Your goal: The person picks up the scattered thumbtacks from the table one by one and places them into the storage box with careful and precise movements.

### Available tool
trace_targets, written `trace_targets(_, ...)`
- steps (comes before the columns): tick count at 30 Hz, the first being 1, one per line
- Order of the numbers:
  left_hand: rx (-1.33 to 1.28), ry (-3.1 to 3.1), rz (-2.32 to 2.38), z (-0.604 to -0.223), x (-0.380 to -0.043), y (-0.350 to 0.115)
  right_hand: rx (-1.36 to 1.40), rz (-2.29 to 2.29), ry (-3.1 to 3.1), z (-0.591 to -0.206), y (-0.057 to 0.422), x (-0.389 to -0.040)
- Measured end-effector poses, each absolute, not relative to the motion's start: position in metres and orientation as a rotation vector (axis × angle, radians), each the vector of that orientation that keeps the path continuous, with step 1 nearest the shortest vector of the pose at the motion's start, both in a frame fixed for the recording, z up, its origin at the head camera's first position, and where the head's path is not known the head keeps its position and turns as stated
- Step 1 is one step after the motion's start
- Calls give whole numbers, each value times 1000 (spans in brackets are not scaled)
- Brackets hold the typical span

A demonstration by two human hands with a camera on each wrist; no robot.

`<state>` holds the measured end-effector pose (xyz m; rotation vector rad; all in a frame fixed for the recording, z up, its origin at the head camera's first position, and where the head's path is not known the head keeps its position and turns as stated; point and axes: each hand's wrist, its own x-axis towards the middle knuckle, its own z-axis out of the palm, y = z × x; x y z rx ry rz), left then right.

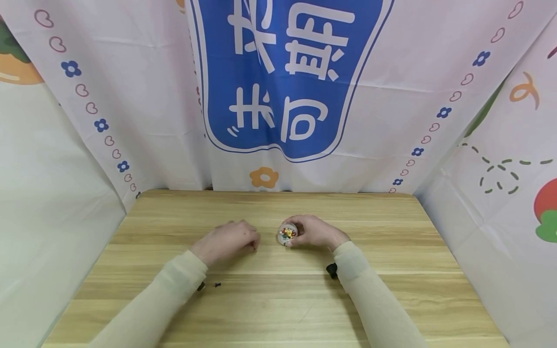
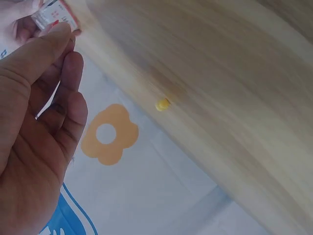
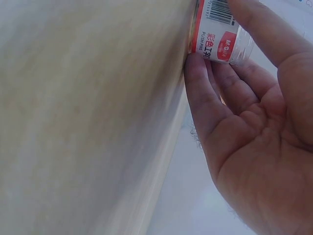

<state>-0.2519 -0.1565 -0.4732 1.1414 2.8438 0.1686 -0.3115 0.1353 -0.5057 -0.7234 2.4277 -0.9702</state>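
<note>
A clear round jar of push pins (image 1: 287,234) stands upright on the table with its top open, filled with red, yellow, green and white pins. My right hand (image 1: 314,231) grips its side, thumb and fingers around the red-and-white label (image 3: 217,32). My left hand (image 1: 228,239) is just left of the jar, apart from it. Thumb and forefinger meet at the tips there, with a small red push pin (image 2: 55,22) showing between them, mostly hidden. A yellow push pin (image 2: 162,104) lies on the wood near the left hand.
A small dark push pin (image 1: 217,284) lies on the wooden table (image 1: 278,309) near the left sleeve. Printed white curtains (image 1: 165,96) stand along the table's back and sides. A black wrist device (image 1: 332,269) shows beside the right sleeve.
</note>
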Motion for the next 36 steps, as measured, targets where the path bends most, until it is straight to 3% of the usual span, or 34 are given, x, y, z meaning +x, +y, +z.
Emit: trace_targets(36,1013,3111,237,-473,-260,-81,-752,-920,2458,-506,138,-313)
